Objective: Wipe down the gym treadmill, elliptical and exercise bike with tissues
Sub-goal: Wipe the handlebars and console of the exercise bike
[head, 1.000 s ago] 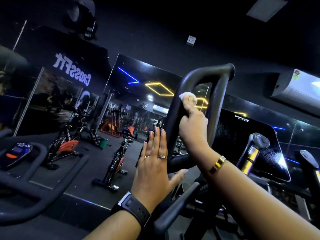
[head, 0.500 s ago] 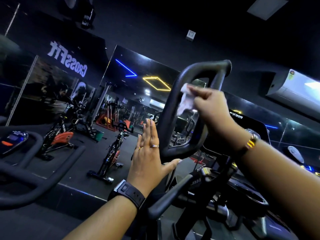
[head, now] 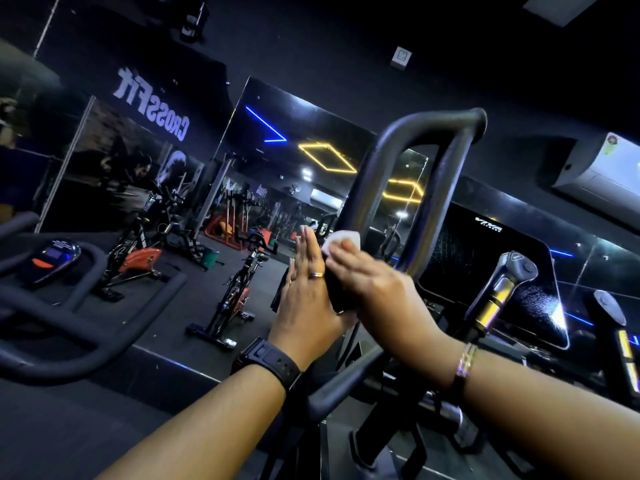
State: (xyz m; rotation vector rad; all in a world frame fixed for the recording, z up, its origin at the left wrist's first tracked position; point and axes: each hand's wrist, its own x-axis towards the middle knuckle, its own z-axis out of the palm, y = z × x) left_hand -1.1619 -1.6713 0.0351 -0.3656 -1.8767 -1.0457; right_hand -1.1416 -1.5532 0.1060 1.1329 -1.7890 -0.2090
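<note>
We see a white tissue (head: 341,239) against the matte black handlebar loop (head: 429,123). Left of that loop, we note an orange-bodied bike (head: 143,258), a green bucket (head: 210,258) and a blue light line (head: 265,123). A yellow light outline (head: 313,145) glows just beside the loop. Below the loop, we see a black watch (head: 266,360) and a gold bracelet (head: 464,363).

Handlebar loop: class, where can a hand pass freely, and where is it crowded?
Free: the opening inside the handlebar loop, bordered by its top bar and side bars, above the tissue. Also the gap between the loop's right bar and the gold-banded grip. Crowded: the loop's lower left bar, where the flat left hand and the right hand holding the tissue meet.
</note>
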